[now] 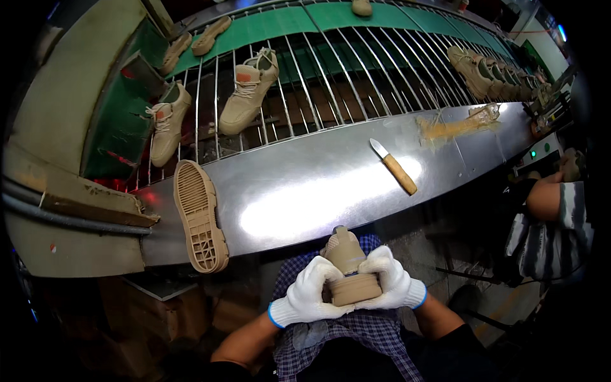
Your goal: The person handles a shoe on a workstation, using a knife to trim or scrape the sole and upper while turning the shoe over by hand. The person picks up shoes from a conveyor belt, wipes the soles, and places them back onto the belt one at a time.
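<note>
Both my hands wear white knit gloves with blue cuffs. Between them, over my lap near the bench edge, is a beige shoe (344, 249) with its thick tan sole (355, 290) toward me. My left hand (312, 290) is closed round the shoe's left side, and my right hand (391, 280) grips its right side, thumbs near the line where upper and sole meet. A loose tan sole (189, 198) lies tread up on the bench to the left. Farther off, a knife (400, 175) with a wooden handle rests on the metal, its blade pointing away from me.
Beyond the metal bench (305, 172) runs a rack of metal bars (356, 76) over a green belt. Two beige shoes (249, 95) stand on its left part, a row of shoes (472, 71) on its right. Two soles (212, 35) lie far left. Another person's arm (546, 198) shows at right.
</note>
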`<state>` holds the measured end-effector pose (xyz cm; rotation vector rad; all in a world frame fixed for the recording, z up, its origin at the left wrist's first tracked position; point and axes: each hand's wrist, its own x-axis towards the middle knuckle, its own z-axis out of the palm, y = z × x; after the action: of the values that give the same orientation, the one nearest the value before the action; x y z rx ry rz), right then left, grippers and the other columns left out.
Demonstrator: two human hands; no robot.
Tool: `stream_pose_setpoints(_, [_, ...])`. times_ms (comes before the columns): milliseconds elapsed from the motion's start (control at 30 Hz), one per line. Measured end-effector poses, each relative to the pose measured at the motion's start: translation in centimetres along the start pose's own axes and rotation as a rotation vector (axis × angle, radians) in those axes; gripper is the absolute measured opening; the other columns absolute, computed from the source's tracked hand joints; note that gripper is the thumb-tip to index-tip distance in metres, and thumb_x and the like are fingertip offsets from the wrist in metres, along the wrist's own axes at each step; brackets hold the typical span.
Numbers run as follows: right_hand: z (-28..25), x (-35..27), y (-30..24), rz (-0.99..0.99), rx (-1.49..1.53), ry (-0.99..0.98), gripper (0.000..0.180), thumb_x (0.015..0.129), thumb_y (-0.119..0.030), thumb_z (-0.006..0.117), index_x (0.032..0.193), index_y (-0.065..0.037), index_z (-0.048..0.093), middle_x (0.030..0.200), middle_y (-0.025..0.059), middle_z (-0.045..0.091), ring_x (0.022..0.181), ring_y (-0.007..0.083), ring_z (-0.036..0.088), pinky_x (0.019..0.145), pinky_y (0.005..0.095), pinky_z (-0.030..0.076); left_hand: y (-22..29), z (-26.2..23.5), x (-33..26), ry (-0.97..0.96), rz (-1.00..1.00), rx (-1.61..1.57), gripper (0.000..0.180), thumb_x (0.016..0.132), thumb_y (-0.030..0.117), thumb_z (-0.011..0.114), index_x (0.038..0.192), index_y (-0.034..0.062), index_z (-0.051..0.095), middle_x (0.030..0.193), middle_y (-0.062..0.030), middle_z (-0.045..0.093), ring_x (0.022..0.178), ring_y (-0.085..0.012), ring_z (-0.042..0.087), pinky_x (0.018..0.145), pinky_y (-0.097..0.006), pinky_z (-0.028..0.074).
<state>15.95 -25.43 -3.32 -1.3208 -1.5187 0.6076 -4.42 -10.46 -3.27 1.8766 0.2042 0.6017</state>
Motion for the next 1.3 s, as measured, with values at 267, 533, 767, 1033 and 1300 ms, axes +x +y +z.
stream_pose_setpoints(267, [-1.4,0.8,1.8,0.128,0.169,-0.113,0.074,0.071,-0.040,0.102,0.123,-0.010,0.059,0.109,0.0090,0.060,0.099,0.0244,0.056,0.084,0.0373,0.050,-0.2,0.0,1.6,-0.075,-0.164,-0.063,0.063,0.065,0.027,0.104,0.102,0.0076,0.056,0.091,-0.0058,0.058,0.077,-0.0182,0.056,0.066,-0.032,0.048])
stream_pose_setpoints(533, [-2.0,1.5,2.8,0.244,0.151,-0.218,0.088,0.069,-0.047,0.102,0.132,-0.010,0.052,0.115,0.0106,0.053,0.096,0.0235,0.055,0.083,0.0389,0.052,0.2,-0.3,1.6,-0.118,-0.388,-0.075,0.063,0.071,0.029,0.101,0.107,0.0069,0.054,0.097,-0.0067,0.055,0.080,-0.0159,0.057,0.069,-0.032,0.052])
stream_pose_setpoints(767, [-2.2,2.7,-0.8,0.789,-0.298,-0.616,0.122,0.071,-0.050,0.099,0.162,-0.004,0.033,0.149,0.0229,0.054,0.132,0.0368,0.062,0.109,0.0458,0.054,0.3,-3.2,0.3,-0.128,-0.450,0.100,0.130,0.063,0.044,0.105,0.161,-0.0028,0.033,0.128,-0.0174,0.055,0.090,-0.0169,0.061,0.081,-0.033,0.059])
stream_pose_setpoints(1033, [0.8,0.6,4.4,0.566,0.562,-0.412,0.105,0.080,-0.030,0.096,0.163,-0.001,0.039,0.160,0.0162,0.052,0.147,0.0252,0.049,0.124,0.0411,0.039,2.4,-8.6,4.1,-0.395,-0.432,-0.010,0.119,0.076,0.038,0.098,0.167,0.0019,0.030,0.161,-0.0225,0.048,0.151,-0.0335,0.046,0.126,-0.046,0.036])
stream_pose_setpoints(1300, [-5.1,12.5,-3.2,0.293,0.704,0.331,0.044,0.111,-0.017,0.055,0.149,0.003,0.055,0.137,0.0173,0.067,0.127,0.0231,0.064,0.112,0.0374,0.051,10.1,-7.7,7.8,0.255,0.331,0.230,0.095,0.066,0.021,0.105,0.144,0.0013,0.054,0.130,-0.0187,0.068,0.119,-0.0302,0.070,0.102,-0.042,0.058])
